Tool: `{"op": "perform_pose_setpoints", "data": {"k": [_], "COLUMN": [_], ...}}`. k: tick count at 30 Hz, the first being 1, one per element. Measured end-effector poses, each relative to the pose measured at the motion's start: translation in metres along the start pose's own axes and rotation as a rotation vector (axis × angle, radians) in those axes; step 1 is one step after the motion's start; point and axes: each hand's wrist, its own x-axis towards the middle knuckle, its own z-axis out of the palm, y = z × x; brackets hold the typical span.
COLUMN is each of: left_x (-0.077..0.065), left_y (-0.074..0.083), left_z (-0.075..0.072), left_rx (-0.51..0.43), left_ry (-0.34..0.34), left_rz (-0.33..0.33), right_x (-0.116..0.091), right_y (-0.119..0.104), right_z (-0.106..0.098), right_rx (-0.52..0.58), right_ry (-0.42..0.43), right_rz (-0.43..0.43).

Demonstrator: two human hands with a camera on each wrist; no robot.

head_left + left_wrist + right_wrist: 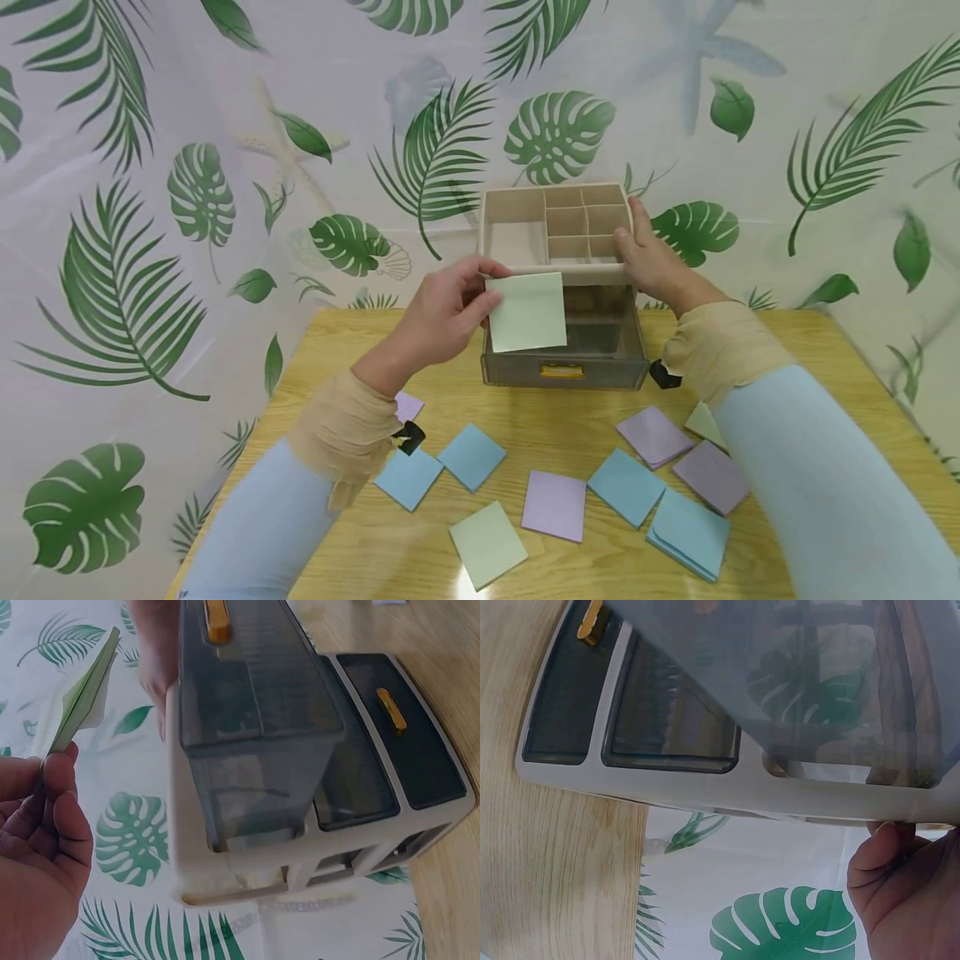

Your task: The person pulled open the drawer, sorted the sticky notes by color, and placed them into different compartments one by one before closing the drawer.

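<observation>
My left hand (pixel 442 310) pinches a pale green sticky-note pad (pixel 529 313) between thumb and fingers, in front of a cream desktop drawer organizer (pixel 551 272). In the left wrist view the pad (pixel 84 694) is seen nearly edge-on, apart from the organizer. The organizer's top drawer (pixel 510 372), smoky and see-through with a yellow handle (pixel 561 371), is pulled out. My right hand (pixel 662 265) grips the organizer's right side near the top, thumb over the rim. The pad hides part of the drawer's inside.
On the wooden table (pixel 420 550) lie blue pads (pixel 472 457), purple pads (pixel 553 505) and another green pad (pixel 488 545), nearer than the organizer. Lower drawers (pixel 420 742) are closed. A leaf-printed cloth (pixel 300 67) hangs behind.
</observation>
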Motion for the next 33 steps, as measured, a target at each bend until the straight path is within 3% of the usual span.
{"op": "perform_pose_setpoints", "data": {"k": [7, 11, 15, 24, 33], "left_x": [0.008, 0.016, 0.022, 0.025, 0.023], "left_y": [-0.009, -0.014, -0.016, -0.017, -0.018], "left_z": [-0.001, 0.003, 0.007, 0.019, 0.027], "left_rx": [0.023, 0.118, 0.228, 0.29, 0.333], "left_ry": [-0.018, -0.044, -0.104, -0.258, -0.312], "left_rz": [-0.035, -0.005, 0.01, -0.048, -0.089], "right_x": [-0.001, 0.0, 0.0, -0.001, 0.0], "right_y": [-0.001, 0.0, -0.001, 0.0, 0.001], "right_z": [0.0, 0.001, 0.001, 0.002, 0.002], "right_rx": [-0.01, -0.008, -0.011, -0.006, 0.0], "right_ry": [0.0, 0.004, 0.01, 0.021, 0.027], "right_rz": [0.005, 0.008, 0.004, -0.001, -0.002]}}
